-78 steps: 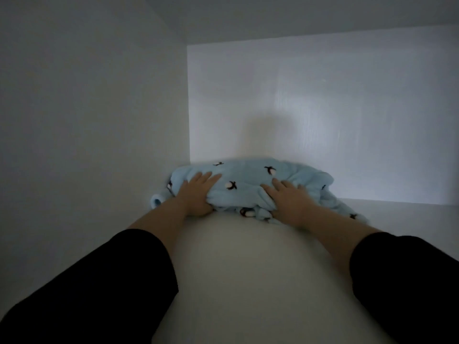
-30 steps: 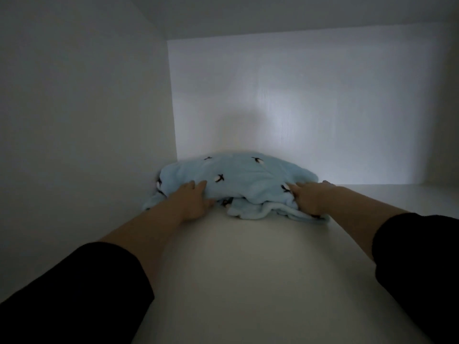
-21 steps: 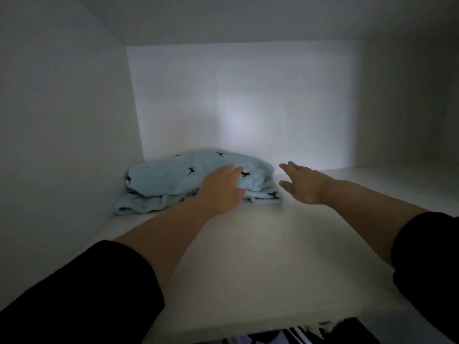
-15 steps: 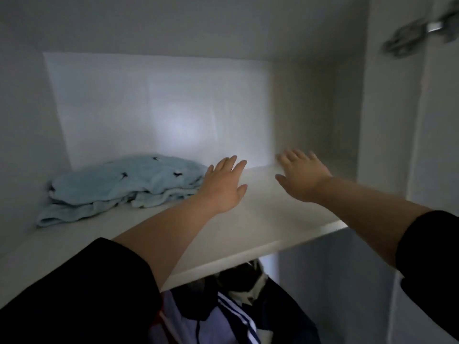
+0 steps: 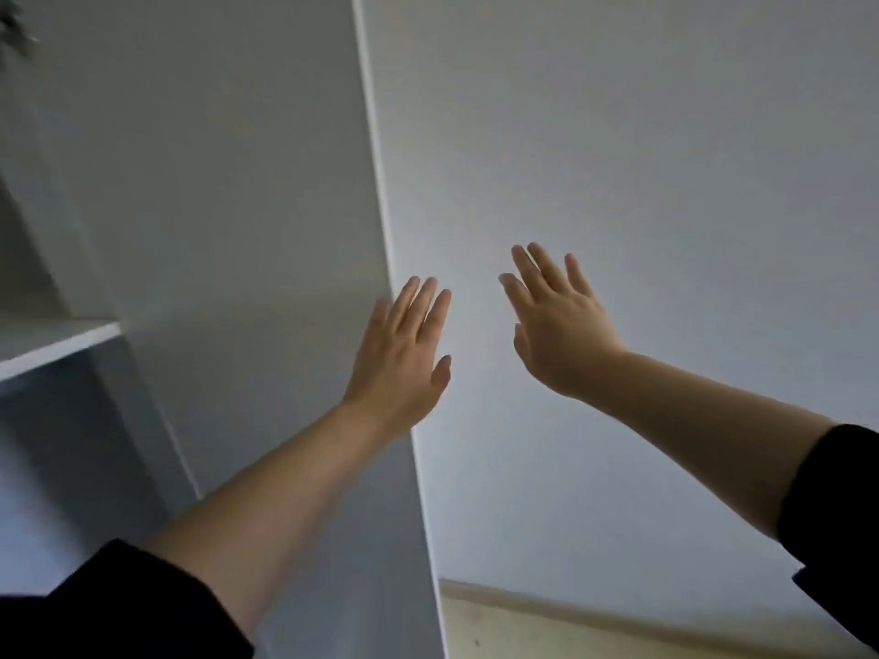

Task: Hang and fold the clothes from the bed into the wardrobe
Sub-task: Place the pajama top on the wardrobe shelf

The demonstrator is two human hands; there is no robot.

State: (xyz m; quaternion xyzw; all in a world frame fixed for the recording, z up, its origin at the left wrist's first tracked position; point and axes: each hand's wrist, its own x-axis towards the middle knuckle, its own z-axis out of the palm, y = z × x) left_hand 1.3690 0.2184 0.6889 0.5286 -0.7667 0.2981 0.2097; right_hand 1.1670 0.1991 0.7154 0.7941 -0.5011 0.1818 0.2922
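Far left, the white wardrobe shelf (image 5: 57, 342) shows only its front edge and a bare strip, with nothing visible on it. There is a dark blur (image 5: 14, 21) in the top left corner, too smeared to identify. Next comes the tall white wardrobe panel (image 5: 238, 183); whether it is a door or a side wall is unclear.

The left sleeve (image 5: 119, 606) is black and pushed up, leaving the forearm bare. The left hand (image 5: 404, 354) is raised in front of the panel's front edge, fingers straight and together, holding nothing. Whether it touches the panel cannot be told.

The right hand (image 5: 556, 325) is just beside it and apart from it, fingers spread and straight, also empty, seen against the plain wall (image 5: 666, 135). The right sleeve (image 5: 837, 506) is black, at the right edge. A strip of floor (image 5: 594, 630) runs along the bottom right.

No clothes and no bed are in view, so they lie somewhere outside this frame.

As a judgement only, garments like these should be soft, limp and light. They are not fragile, but they sag and come unfolded if taken by one corner. For hanging, it is best to take hold at the shoulders or collar with both hands. For a folded piece, slide flat palms underneath and support it from both sides. The main risk is a fold slumping as it is set on the shelf.
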